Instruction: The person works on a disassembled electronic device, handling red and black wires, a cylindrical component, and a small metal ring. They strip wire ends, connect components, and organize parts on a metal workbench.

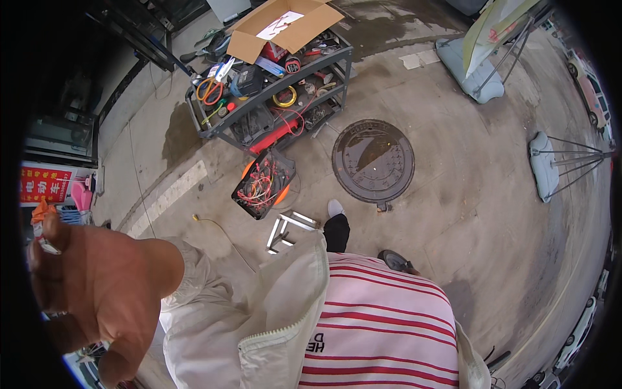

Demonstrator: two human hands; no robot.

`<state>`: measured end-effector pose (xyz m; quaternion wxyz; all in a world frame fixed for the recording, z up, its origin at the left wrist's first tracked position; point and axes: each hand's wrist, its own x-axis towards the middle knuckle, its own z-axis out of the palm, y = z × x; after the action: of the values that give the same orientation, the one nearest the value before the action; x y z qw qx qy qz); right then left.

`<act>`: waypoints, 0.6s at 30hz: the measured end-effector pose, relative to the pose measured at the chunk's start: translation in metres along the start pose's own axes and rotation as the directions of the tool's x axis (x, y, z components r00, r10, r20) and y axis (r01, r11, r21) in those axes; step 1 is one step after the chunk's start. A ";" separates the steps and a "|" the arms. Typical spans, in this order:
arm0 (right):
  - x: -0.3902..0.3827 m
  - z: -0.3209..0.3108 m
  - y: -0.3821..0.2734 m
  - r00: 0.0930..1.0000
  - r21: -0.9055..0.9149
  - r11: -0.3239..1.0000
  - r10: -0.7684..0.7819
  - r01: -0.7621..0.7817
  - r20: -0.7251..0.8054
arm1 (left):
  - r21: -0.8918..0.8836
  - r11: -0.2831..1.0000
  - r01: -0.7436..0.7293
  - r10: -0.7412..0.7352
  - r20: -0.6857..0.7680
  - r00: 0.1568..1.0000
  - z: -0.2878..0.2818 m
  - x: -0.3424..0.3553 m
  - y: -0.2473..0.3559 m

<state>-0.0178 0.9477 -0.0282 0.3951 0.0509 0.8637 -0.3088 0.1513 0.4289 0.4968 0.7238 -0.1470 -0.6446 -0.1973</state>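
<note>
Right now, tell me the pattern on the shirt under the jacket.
The shirt has red and white horizontal stripes, seen best in the head view.

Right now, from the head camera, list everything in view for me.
tool cart: one, grey, upper left, loaded with tools
cardboard box: one, brown, open, on the cart
wire crate: one, black, red wires inside, below the cart
manhole cover: one, dark, centre pavement
metal frame: one, silver, on the ground near the feet
stand bases: two, pale, right side
left hand: open, raised, holding nothing
right hand: not in view
</note>
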 end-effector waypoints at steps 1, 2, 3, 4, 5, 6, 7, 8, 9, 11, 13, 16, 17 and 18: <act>0.013 -0.009 -0.018 1.000 -0.020 1.000 -0.017 0.017 0.005 | -0.068 0.970 0.231 -0.199 0.317 0.927 -0.021 -0.019 -0.029; 0.025 -0.023 -0.034 0.999 -0.035 0.999 -0.033 0.032 -0.006 | -0.088 0.891 0.446 -0.426 0.184 0.886 -0.008 -0.055 -0.056; 0.032 -0.037 -0.041 0.996 -0.022 0.997 -0.079 0.078 -0.041 | -0.017 0.775 0.632 -0.629 0.089 0.773 0.008 -0.093 -0.083; 0.037 -0.047 -0.048 0.984 0.025 0.984 -0.172 0.174 -0.052 | -0.138 0.605 0.784 -0.769 0.152 0.621 0.014 -0.116 -0.097; 0.042 -0.056 -0.058 0.960 0.074 0.958 -0.273 0.276 -0.057 | -0.137 0.471 0.871 -0.857 0.162 0.489 0.021 -0.128 -0.107; 0.043 -0.064 -0.106 0.991 0.194 0.972 -0.133 0.134 -0.021 | -0.100 0.395 0.913 -0.906 0.119 0.405 0.022 -0.140 -0.111; 0.031 -0.085 -0.142 0.999 0.295 0.955 0.041 -0.031 -0.026 | -0.121 0.279 0.953 -0.952 0.093 0.291 0.026 -0.154 -0.123; 0.040 -0.094 -0.154 0.999 0.223 0.974 0.054 -0.052 -0.004 | -0.113 0.240 0.964 -0.968 0.044 0.246 0.030 -0.168 -0.125; 0.055 -0.098 -0.162 0.998 0.155 0.986 0.057 -0.061 0.031 | -0.094 0.215 0.972 -0.977 -0.009 0.215 0.032 -0.175 -0.124; 0.080 -0.105 -0.175 0.995 -0.004 0.998 0.063 -0.063 0.081 | -0.066 0.165 0.984 -0.981 -0.110 0.157 0.032 -0.185 -0.118; 0.117 -0.111 -0.173 0.982 -0.196 0.980 0.018 0.020 0.190 | -0.041 0.100 0.994 -0.977 -0.193 0.090 0.033 -0.191 -0.114; 0.152 -0.118 -0.218 0.950 -0.357 0.923 -0.028 0.145 0.312 | -0.006 0.050 0.999 -0.960 -0.276 0.046 0.031 -0.204 -0.099; 0.170 -0.120 -0.233 0.932 -0.387 0.901 -0.047 0.195 0.359 | 0.009 0.045 0.999 -0.941 -0.336 0.046 0.030 -0.207 -0.089; 0.182 -0.120 -0.249 0.925 -0.381 0.901 -0.054 0.207 0.375 | 0.005 0.026 1.000 -0.916 -0.401 0.026 0.034 -0.210 -0.082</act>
<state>-0.3022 0.7881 0.0241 0.5245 -0.1494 0.8248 -0.1490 0.0633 0.3927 0.2894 0.4879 0.4701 -0.4760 -0.5607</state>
